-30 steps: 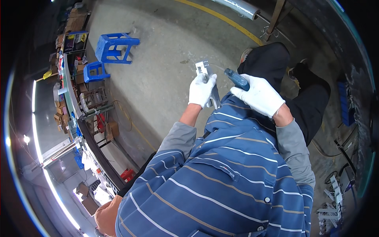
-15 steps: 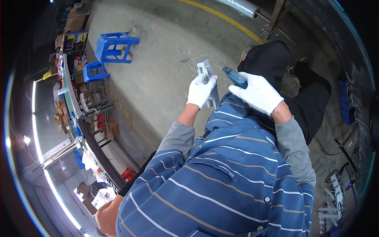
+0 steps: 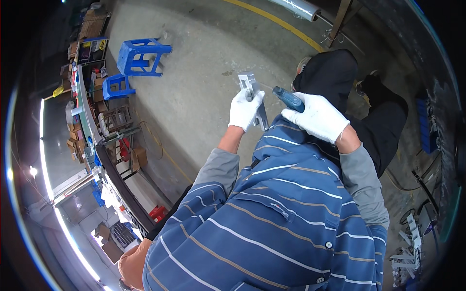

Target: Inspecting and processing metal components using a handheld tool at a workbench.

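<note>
My left hand [image 3: 244,109], in a white glove, grips a silver metal profile piece [image 3: 247,79] with a slotted upper end. Its lower part comes out beneath the palm. My gloved right hand [image 3: 318,116] is closed round the dark blue handle of a screwdriver-like tool [image 3: 288,98]. The tool's thin shaft points left at the metal piece. Whether its tip touches the piece is too small to tell. Both hands are in front of my striped blue shirt, and my right hand is close to a black trouser leg.
Two blue plastic stools [image 3: 141,57] stand on the concrete floor [image 3: 204,43] at the far left. A cluttered workbench [image 3: 90,121] runs along the left side. At the far right a roll of clear film [image 3: 301,8] hangs on a bar. Metal offcuts [image 3: 405,259] are piled at lower right.
The metal piece has turned slightly in my left hand, its upper end shifting a little left and up. My right hand and the tool have barely moved.
</note>
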Motion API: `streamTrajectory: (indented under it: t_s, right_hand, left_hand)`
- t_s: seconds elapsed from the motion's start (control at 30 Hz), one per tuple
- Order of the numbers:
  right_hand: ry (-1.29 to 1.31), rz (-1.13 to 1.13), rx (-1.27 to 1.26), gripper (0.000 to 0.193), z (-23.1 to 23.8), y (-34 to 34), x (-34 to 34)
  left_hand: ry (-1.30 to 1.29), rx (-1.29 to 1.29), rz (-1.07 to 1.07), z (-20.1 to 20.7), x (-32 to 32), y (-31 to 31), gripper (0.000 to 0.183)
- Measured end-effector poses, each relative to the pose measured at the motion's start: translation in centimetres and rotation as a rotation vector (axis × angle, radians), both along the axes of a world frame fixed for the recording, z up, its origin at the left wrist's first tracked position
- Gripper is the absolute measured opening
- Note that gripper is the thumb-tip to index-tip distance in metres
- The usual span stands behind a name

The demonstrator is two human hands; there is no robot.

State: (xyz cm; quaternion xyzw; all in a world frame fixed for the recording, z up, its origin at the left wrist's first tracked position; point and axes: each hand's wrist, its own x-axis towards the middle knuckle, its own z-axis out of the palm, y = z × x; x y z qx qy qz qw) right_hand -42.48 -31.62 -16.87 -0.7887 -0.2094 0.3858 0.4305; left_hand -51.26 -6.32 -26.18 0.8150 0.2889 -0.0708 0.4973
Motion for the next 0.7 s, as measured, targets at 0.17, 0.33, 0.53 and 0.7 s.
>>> streamTrajectory:
  t_s: [0.17, 0.33, 0.53, 0.7]
  right_hand:
    - [0.028, 0.015, -0.001, 0.05, -0.1, -0.1, 0.0]
    - [0.057, 0.02, 0.001, 0.051, 0.4, 0.1, -0.3]
    - [0.034, 0.053, -0.017, 0.048, 0.9, 0.7, -0.6]
    - [-0.031, 0.113, -0.094, 0.043, 1.5, 1.6, -0.5]
  left_hand:
    - [0.01, -0.029, 0.048, 0.7, 0.3, -0.6, 0.024]
    - [-0.013, -0.157, 0.159, 0.2, 0.5, -0.6, 0.021]
    - [-0.017, -0.195, 0.149, 0.3, 0.8, -0.3, 0.019]
    - [-0.004, -0.006, -0.013, -0.3, 0.9, -0.1, 0.022]
